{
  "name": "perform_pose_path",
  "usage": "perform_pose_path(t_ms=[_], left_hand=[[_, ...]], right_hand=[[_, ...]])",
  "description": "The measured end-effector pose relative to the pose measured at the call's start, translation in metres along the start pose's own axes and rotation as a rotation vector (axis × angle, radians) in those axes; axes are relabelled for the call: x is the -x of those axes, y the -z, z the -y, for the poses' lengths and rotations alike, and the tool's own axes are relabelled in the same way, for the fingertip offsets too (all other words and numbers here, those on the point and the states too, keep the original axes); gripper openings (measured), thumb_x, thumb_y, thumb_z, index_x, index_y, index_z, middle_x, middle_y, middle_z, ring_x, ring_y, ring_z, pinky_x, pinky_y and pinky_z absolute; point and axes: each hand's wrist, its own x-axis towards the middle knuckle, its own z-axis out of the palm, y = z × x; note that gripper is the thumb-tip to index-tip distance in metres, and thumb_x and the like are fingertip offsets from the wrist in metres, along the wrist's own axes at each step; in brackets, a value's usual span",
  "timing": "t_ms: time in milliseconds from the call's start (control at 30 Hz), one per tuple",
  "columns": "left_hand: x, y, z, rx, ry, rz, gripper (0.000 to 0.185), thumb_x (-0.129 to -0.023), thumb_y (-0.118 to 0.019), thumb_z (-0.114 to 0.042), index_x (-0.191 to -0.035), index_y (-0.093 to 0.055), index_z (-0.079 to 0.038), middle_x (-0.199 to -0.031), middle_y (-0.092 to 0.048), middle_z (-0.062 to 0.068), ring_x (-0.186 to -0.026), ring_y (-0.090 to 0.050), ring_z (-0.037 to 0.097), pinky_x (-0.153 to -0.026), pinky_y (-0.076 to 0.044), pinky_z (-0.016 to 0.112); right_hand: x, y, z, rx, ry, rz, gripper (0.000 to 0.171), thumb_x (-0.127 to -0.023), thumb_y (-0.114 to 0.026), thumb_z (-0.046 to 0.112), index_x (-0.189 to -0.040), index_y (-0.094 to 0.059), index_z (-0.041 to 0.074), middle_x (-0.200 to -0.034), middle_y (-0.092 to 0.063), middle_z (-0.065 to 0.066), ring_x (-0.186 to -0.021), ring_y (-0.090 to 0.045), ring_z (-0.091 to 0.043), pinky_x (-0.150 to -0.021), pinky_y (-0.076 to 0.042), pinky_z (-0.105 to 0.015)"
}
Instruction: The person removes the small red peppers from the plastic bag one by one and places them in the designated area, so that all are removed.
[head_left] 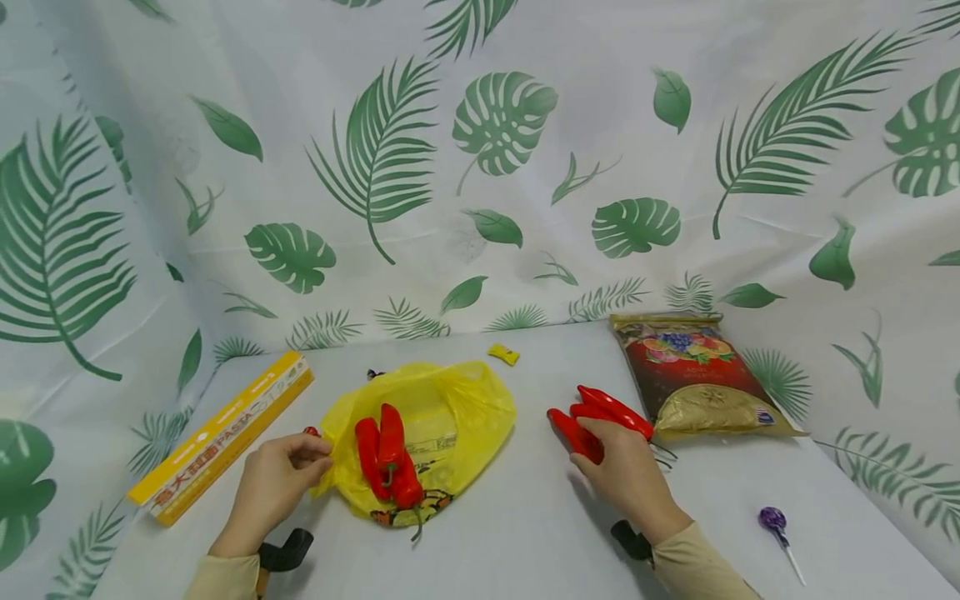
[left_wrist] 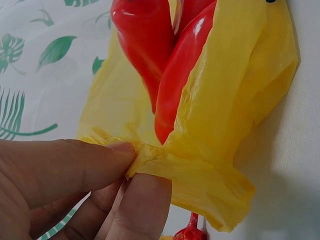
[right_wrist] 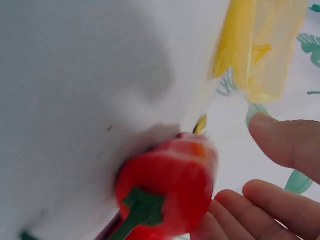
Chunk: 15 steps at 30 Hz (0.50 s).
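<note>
— Sleeves and wrists sit closest to us, at about seven and five o'clock of the head view. Going from the left, what do we have?

— Out at nine o'clock lies the yellow pasta box (head_left: 222, 437), untouched. Next to it our left hand (head_left: 273, 483) pinches the gathered rim of the yellow bag (head_left: 442, 412); the wrist view shows thumb and fingers (left_wrist: 142, 200) clamped on the crumpled plastic, holding the mouth open.

— And inside?

— Three red peppers (head_left: 387, 460) lie at the bag's mouth, stems toward us, so we judge that part done. One small red thing peeks out by our left fingertips; we cannot tell what it is.

— Then the middle?

— A small yellow candy (head_left: 503, 354) sits at twelve o'clock behind the bag.

— And the right side?

— Our right hand (head_left: 622, 467) rests on the loose red peppers (head_left: 600, 417) at about three o'clock of the bag, well apart from it. Fingers look curled round them, though the wrist view is blurred and shows fingers (right_wrist: 287, 142) partly spread beside one pepper's stem end. Those peppers remain outside, so we judge the bagging roughly half done.

— Farther right?

— A fruit-printed packet (head_left: 693, 375) just beside the peppers, and a purple lollipop (head_left: 774, 525) at four o'clock.
</note>
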Motion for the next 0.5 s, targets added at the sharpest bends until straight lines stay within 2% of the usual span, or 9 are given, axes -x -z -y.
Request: perform_pose_path(t_ms=[300,367,433,500], left_hand=[[0.001,0.004,0.005,0.040,0.022,-0.008,0.014,-0.090,-0.081,-0.014,-0.103,-0.078,-0.009,-0.090,-0.077,0.004,-0.068,-0.068,0.011,-0.057,-0.052,0.024],[0.002,0.004,0.005,0.049,0.026,-0.009,0.015,-0.089,-0.081,-0.015,-0.103,-0.078,-0.009,-0.090,-0.077,0.004,-0.069,-0.068,0.011,-0.057,-0.053,0.024],[0.002,0.005,0.007,0.056,0.024,-0.013,0.015,-0.089,-0.081,-0.014,-0.103,-0.078,-0.008,-0.090,-0.077,0.005,-0.069,-0.068,0.011,-0.057,-0.053,0.024],[0.003,0.006,0.007,0.056,0.020,-0.015,0.015,-0.090,-0.081,-0.015,-0.103,-0.079,-0.009,-0.090,-0.077,0.005,-0.069,-0.068,0.011,-0.057,-0.052,0.024]], right_hand=[[-0.010,-0.010,0.020,-0.123,-0.011,0.049,0.055,-0.081,-0.090,0.020,-0.131,-0.071,0.005,-0.126,-0.075,-0.013,-0.112,-0.071,-0.029,-0.094,-0.061,-0.049],[-0.013,-0.014,0.024,-0.130,0.004,0.041,0.055,-0.081,-0.090,0.020,-0.131,-0.071,0.006,-0.125,-0.076,-0.011,-0.110,-0.071,-0.027,-0.093,-0.061,-0.047],[-0.016,-0.018,0.029,-0.149,0.018,0.034,0.055,-0.081,-0.090,0.019,-0.130,-0.072,0.006,-0.116,-0.078,-0.010,-0.099,-0.070,-0.025,-0.087,-0.063,-0.042],[-0.019,-0.022,0.036,-0.172,0.035,0.032,0.053,-0.081,-0.090,0.018,-0.129,-0.072,0.005,-0.114,-0.078,-0.010,-0.095,-0.072,-0.025,-0.083,-0.063,-0.039]])
